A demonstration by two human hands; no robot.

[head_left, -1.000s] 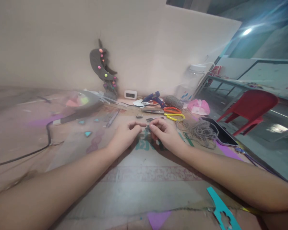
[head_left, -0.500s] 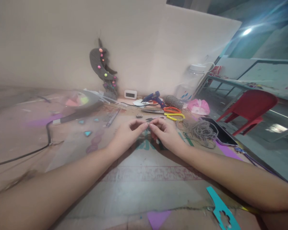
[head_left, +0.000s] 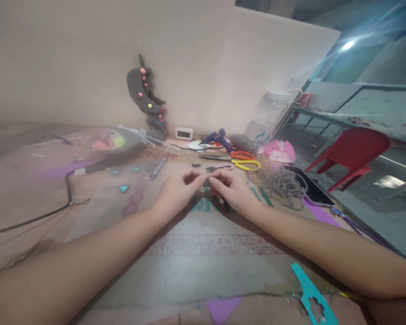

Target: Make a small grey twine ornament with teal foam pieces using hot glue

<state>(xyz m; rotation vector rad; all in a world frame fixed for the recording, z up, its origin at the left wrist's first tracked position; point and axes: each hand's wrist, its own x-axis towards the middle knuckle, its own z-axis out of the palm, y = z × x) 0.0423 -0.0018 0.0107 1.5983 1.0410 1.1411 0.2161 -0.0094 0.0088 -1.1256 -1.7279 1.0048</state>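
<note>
Both hands meet over the middle of the cardboard-covered table [head_left: 203, 275]. My left hand [head_left: 186, 187] is closed in a pinch, thumb against forefinger. Touching its fingertips, my right hand [head_left: 232, 187] pinches as well. Whatever sits between the fingertips is very small and dark, and I cannot make out its kind. Just beyond the hands lie small thread snips [head_left: 219, 168] and a small grey piece [head_left: 196, 164]. Scissors with orange and yellow handles [head_left: 245, 160] rest behind my right hand. To its right is a loose tangle of grey yarn [head_left: 286, 187].
A blue glue gun [head_left: 218, 137], a white digital clock [head_left: 184, 133] and a water bottle [head_left: 270, 117] stand along the wall. A phone [head_left: 309, 187] lies at the right edge. Blue triangles [head_left: 123, 188] and a black cable [head_left: 67, 189] are at left; a turquoise cutout [head_left: 313, 293] is in front.
Both hands have shifted very slightly toward me, so more of the thread snips shows beyond them. The fingertips stay pinched together, and the other things lie as before.
</note>
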